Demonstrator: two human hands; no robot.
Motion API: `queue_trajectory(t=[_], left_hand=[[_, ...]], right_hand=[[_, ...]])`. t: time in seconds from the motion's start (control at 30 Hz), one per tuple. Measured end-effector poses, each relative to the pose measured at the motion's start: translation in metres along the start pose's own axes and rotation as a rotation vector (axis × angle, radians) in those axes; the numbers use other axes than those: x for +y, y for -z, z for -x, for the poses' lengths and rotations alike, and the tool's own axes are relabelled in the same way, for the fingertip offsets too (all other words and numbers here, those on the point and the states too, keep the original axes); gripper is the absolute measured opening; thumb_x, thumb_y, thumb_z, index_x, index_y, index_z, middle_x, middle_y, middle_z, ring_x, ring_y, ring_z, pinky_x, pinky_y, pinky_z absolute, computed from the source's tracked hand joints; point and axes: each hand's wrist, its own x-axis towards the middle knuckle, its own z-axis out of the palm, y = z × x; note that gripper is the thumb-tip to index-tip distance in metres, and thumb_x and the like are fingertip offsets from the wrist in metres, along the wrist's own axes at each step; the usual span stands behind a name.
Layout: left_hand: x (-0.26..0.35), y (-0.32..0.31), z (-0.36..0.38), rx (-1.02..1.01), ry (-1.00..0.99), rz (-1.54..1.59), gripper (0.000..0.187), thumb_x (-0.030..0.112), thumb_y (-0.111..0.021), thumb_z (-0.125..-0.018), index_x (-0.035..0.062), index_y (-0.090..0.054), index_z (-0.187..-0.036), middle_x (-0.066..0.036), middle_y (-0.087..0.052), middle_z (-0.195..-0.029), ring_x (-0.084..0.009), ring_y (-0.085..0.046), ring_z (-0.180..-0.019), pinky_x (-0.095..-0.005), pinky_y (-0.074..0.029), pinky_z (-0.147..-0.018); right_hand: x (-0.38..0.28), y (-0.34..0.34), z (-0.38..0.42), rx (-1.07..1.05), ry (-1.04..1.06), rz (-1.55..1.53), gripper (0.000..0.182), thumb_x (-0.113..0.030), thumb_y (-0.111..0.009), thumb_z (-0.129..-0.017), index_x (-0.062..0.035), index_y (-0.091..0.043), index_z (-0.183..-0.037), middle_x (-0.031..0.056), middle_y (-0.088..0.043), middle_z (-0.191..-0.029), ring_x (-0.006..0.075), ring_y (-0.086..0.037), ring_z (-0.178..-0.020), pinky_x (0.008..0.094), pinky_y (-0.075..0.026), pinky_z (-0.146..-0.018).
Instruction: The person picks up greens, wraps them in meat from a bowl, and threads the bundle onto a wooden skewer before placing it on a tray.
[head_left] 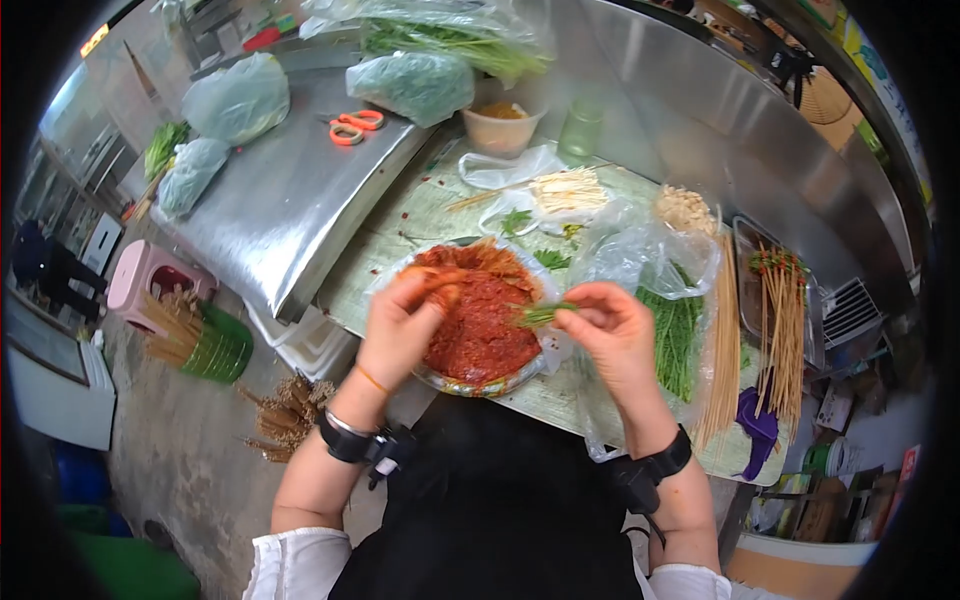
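A round bowl [520,380] filled with red minced paste [485,325] sits at the table's front edge, with reddish sheet-like pieces [500,262] along its far side. Over the bowl's left side, my left hand [400,320] is closed in a pinch on a thin reddish strip of food [448,275], whose exact kind I cannot make out. My right hand [612,328] pinches a small bunch of green stems [538,315] above the bowl's right rim. Close to that hand, more green stems [662,340] lie in a clear plastic bag [640,255].
Bamboo skewers [722,340] lie right of the greens, beside a metal tray [750,260] with filled skewers [785,330]. Enoki mushrooms [568,192], a tub [500,130] and a green glass [581,130] stand farther back. Orange-handled scissors [352,127] rest on the steel counter [300,185].
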Motion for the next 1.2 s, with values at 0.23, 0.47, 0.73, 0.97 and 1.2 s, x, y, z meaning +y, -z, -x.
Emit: queue_trajectory(t=[0.23,0.47,0.73,0.97,1.2], left_hand=[[-0.035,0.037,0.005,-0.061,0.087,-0.234,0.016,0.003,-0.062,-0.073,0.0045,-0.068,-0.087,-0.009,-0.063,-0.082,-0.0183,-0.058,-0.075,-0.0276,-0.046,-0.069],[-0.036,0.016,-0.013,-0.165,-0.148,-0.894,0.016,0.012,-0.066,-0.066,0.0083,-0.063,-0.082,-0.011,-0.058,-0.074,-0.0297,-0.058,-0.075,-0.04,-0.048,-0.064],[-0.047,-0.003,-0.038,-0.263,-0.281,-1.093,0.01,0.014,-0.065,-0.066,0.0075,-0.062,-0.073,-0.01,-0.058,-0.074,-0.0295,-0.059,-0.071,-0.0385,-0.049,-0.062],[-0.047,0.023,-0.046,-0.264,0.196,-0.288,0.008,0.007,-0.059,-0.073,0.0025,-0.06,-0.079,-0.005,-0.061,-0.076,-0.0101,-0.054,-0.062,-0.0261,-0.045,-0.058],[-0.04,0.023,-0.039,-0.217,0.384,0.223,0.011,0.0,-0.054,-0.078,0.0011,-0.058,-0.088,-0.003,-0.06,-0.082,-0.0078,-0.052,-0.059,-0.0221,-0.045,-0.056]], right_hand=[[0.014,0.02,0.014,0.096,0.011,-0.007,0.015,0.007,-0.063,-0.076,0.0018,-0.058,-0.089,0.0053,-0.061,-0.087,0.0121,-0.062,-0.078,0.0223,-0.05,-0.071],[0.017,0.026,0.027,0.14,0.014,-0.042,0.012,0.007,-0.062,-0.077,0.0021,-0.057,-0.087,0.0055,-0.06,-0.086,0.0117,-0.061,-0.078,0.0226,-0.05,-0.072],[0.019,0.03,0.032,0.155,-0.028,-0.08,0.013,0.005,-0.063,-0.077,0.0012,-0.056,-0.088,0.0053,-0.059,-0.085,0.0124,-0.061,-0.074,0.0238,-0.051,-0.071],[0.017,0.029,0.033,0.148,-0.034,-0.087,0.012,0.004,-0.063,-0.078,0.0009,-0.056,-0.088,0.0051,-0.059,-0.084,0.0121,-0.061,-0.074,0.0236,-0.051,-0.07],[0.018,0.02,0.033,0.151,-0.065,-0.113,0.014,0.003,-0.064,-0.077,0.0007,-0.056,-0.088,0.0046,-0.059,-0.082,0.0124,-0.061,-0.073,0.0237,-0.05,-0.069]])
